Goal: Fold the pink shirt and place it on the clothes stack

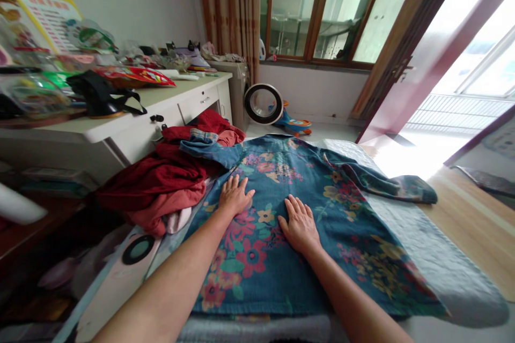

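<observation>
A blue shirt with a flower print [281, 273] lies spread out, back side up, over a pale quilted cover [454, 273]. Its collar end points away from me, and one sleeve stretches to the right while the other is bunched at the left. My left hand [235, 194] lies flat on the upper left part of the cloth, fingers apart. Flat on the middle of the shirt rests my right hand [298, 222], its fingers slightly spread. Neither hand holds anything.
Red garments [161, 171] are heaped left of the shirt. Beyond them stands a white desk [156, 96] crowded with packets and a black strapped item. A round black-and-white object [263, 104] and a blue-orange toy [295, 124] are near the far wall. A door stands open at right.
</observation>
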Available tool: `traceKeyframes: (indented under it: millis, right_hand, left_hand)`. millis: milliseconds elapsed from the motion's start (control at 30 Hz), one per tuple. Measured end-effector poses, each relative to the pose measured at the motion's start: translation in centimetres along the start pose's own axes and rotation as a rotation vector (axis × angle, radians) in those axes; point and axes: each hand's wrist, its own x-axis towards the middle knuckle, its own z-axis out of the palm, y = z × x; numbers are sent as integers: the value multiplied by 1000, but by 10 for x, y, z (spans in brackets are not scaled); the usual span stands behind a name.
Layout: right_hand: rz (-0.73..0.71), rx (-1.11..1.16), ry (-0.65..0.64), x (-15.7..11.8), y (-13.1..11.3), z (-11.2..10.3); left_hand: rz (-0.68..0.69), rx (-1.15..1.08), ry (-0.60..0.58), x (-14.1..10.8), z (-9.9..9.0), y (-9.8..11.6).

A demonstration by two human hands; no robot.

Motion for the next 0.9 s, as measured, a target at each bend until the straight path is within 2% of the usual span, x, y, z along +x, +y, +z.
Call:
traceKeyframes:
  millis: [167,300,367,467,500,567,700,800,900]
  right_hand:
    - [2,-23,-31,-1,-1,1]
    - [-76,-91,-57,8,-3,-14]
    - [-130,-130,-133,23,-3,-28]
    - [-159,-159,-281,60,-4,-48]
    - [-139,-154,-303,74,-6,-52]
    - [-97,-111,-253,103,-10,-55]
    - [-41,-28,-51,143,-21,-39]
    - [42,13,66,153,-22,-13]
    - [29,15,102,154,-17,9]
  left_hand:
    - [-16,-7,-6,-3,3,1]
    - [-8,-4,-4,-4,3,2]
    - [-5,-1,2,-3,4,1]
    - [-2,5,-3,-3,5,1]
    - [-2,6,-10,-3,5,1]
    - [-2,7,-22,-3,3,1]
    - [-3,7,-23,-4,2,1]
    - [4,13,-7,-4,4,0]
    - [4,26,12,-3,5,-1]
